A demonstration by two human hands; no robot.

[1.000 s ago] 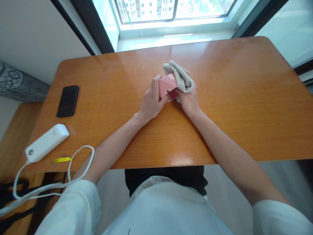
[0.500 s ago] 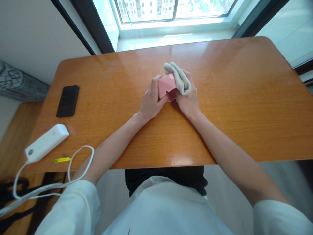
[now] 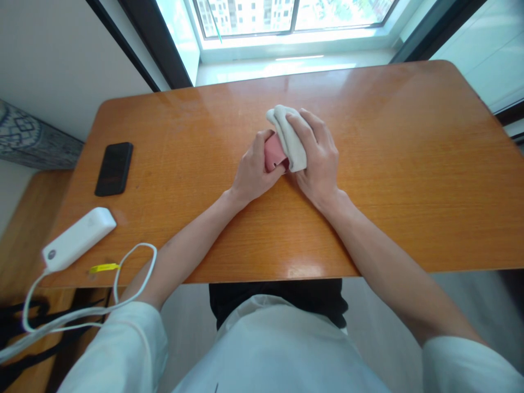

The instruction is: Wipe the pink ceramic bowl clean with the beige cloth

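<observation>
Above the middle of the wooden table, my left hand [image 3: 257, 166] is closed around a small pink hollow object [image 3: 273, 152] with a notch in its edge. I cannot make out its exact kind. My right hand [image 3: 319, 155] grips a folded light grey-white cloth [image 3: 291, 136], its fingers bent over the top. The cloth presses against the right side of the pink object and covers much of it. Both hands are close together, and the fingers behind the object and cloth are partly hidden.
A black phone [image 3: 113, 169] lies on the table's left side. Nearer to me are a white power strip [image 3: 79, 239] and its white cable [image 3: 135, 297] with a yellow tag [image 3: 104, 268], beside my left forearm. A window [image 3: 295, 19] is beyond the wooden table [image 3: 409, 164].
My right hand has turned over the cloth, so its fingers now show on top. The cloth has shifted left and toward me, covering more of the pink object. My left hand stays in place.
</observation>
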